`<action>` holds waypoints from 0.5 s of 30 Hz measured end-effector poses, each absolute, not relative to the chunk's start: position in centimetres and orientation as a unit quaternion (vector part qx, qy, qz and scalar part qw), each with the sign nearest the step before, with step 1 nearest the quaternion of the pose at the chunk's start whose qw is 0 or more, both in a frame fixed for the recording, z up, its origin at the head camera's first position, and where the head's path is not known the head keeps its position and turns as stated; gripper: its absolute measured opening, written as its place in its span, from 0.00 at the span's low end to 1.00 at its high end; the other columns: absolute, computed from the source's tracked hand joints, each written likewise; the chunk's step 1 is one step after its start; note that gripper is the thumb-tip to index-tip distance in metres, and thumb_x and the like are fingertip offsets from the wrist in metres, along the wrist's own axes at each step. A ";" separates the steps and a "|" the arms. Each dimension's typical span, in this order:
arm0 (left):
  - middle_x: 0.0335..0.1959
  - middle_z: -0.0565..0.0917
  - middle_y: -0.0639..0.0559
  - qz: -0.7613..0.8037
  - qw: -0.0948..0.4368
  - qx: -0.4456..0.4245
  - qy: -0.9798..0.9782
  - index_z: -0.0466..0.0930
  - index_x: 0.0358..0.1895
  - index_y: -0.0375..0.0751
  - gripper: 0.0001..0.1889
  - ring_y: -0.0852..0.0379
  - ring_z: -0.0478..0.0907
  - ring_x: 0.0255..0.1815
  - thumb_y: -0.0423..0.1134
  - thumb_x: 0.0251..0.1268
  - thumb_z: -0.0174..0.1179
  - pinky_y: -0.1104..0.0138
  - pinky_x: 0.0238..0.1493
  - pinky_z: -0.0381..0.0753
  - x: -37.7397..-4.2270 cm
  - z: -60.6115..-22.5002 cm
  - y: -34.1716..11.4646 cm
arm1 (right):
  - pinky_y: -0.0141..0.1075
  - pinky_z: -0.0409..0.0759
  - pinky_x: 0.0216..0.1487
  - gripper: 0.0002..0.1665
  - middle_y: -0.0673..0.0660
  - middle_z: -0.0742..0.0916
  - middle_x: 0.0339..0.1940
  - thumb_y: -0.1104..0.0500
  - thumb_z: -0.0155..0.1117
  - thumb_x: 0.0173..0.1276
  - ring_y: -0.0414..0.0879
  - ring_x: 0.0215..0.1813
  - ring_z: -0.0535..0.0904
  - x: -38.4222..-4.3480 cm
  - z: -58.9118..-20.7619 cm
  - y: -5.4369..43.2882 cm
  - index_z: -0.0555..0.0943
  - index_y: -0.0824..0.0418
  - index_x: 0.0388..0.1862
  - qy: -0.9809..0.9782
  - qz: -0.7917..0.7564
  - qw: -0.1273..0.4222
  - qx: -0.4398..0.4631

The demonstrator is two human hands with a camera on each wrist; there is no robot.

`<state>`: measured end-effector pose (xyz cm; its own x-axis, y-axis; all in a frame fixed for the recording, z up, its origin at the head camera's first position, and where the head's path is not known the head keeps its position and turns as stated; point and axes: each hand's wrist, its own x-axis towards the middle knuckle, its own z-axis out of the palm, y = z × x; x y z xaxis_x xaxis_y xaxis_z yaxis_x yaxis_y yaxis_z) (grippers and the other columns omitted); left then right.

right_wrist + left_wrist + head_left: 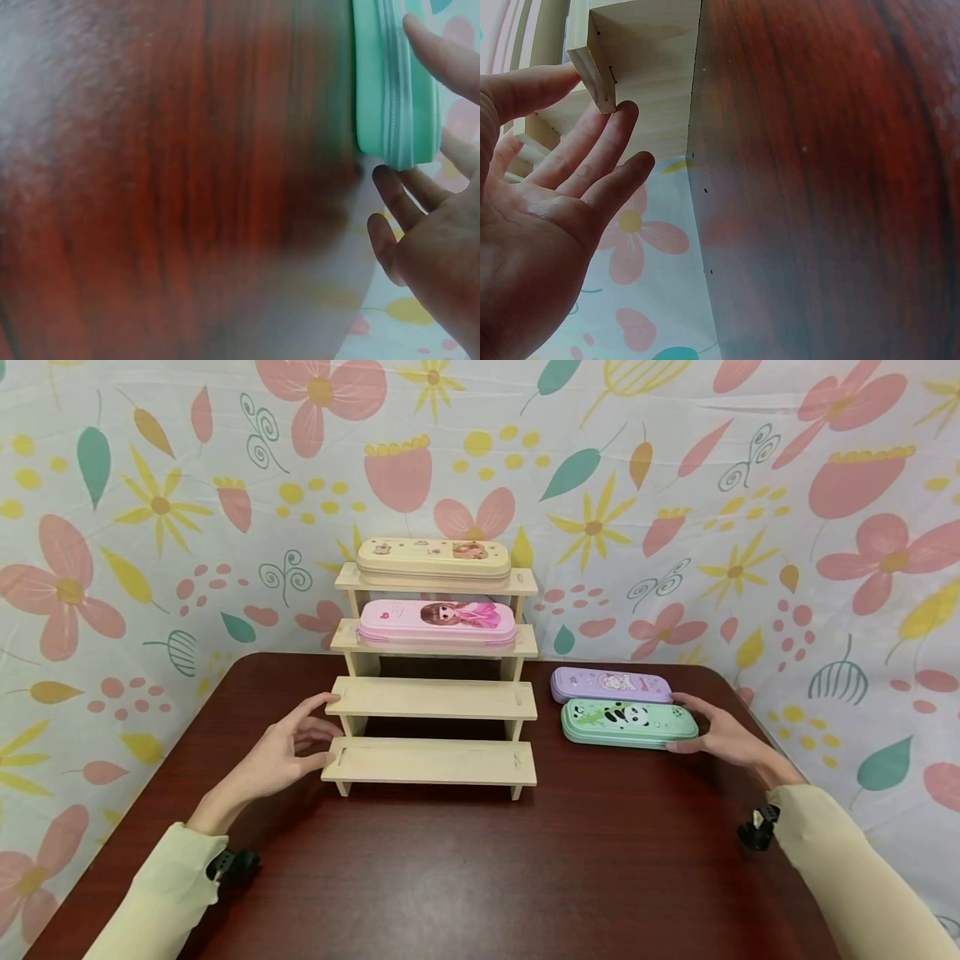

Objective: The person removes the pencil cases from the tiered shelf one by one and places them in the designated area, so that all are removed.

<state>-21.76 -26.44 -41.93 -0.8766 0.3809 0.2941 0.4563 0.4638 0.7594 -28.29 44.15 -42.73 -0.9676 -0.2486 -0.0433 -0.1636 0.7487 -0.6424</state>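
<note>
My left hand is at the left side of a pale wooden four-step display rack, fingertips touching the ends of its two lower steps. In the left wrist view, the thumb and extended fingers of the left hand meet the board's end. My right hand grips the right end of a mint-green pencil case with a panda on it, thumb at the front and index finger behind. In the right wrist view, the zipped end of that case shows beside the hand. A purple pencil case lies directly behind the green one.
A cream pencil case lies on the rack's top step, and a pink one with a doll picture on the step below. The dark wooden table ends at a flower-patterned cloth behind.
</note>
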 end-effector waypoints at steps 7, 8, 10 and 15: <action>0.48 0.88 0.45 -0.451 0.044 -0.243 -0.858 0.63 0.80 0.45 0.44 0.47 0.86 0.52 0.22 0.61 0.72 0.56 0.57 0.83 -21.9 -42.0 -26.6 | 0.64 0.64 0.64 0.60 0.76 0.67 0.77 0.55 0.81 0.62 0.66 0.67 0.67 -29.2 -42.2 43.5 0.57 0.64 0.86 0.936 -0.320 0.065 -0.133; 0.48 0.88 0.44 -0.451 0.044 -0.244 -0.857 0.63 0.80 0.44 0.44 0.47 0.86 0.52 0.22 0.61 0.72 0.54 0.57 0.83 -21.9 -42.1 -26.6 | 0.64 0.64 0.65 0.60 0.76 0.66 0.78 0.54 0.81 0.62 0.66 0.68 0.66 -29.3 -42.2 43.4 0.57 0.64 0.86 0.936 -0.318 0.067 -0.136; 0.49 0.88 0.44 -0.451 0.043 -0.245 -0.857 0.63 0.80 0.44 0.44 0.46 0.86 0.52 0.22 0.61 0.72 0.52 0.57 0.83 -21.9 -42.1 -26.5 | 0.65 0.63 0.66 0.61 0.76 0.64 0.79 0.54 0.82 0.62 0.67 0.70 0.65 -29.6 -42.2 43.4 0.57 0.64 0.86 0.935 -0.317 0.073 -0.138; 0.49 0.88 0.46 -0.448 0.040 -0.242 -0.860 0.63 0.80 0.46 0.45 0.48 0.86 0.52 0.22 0.61 0.72 0.50 0.57 0.83 -21.9 -42.0 -26.5 | 0.65 0.63 0.68 0.60 0.76 0.63 0.79 0.54 0.81 0.63 0.66 0.70 0.65 -30.1 -42.3 43.4 0.58 0.64 0.86 0.938 -0.310 0.076 -0.138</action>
<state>-21.87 -26.55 -41.99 -0.8797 0.3796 0.2866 0.4522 0.4809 0.7512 -30.08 43.43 -42.26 -0.9506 -0.3051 -0.0577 -0.2107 0.7704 -0.6017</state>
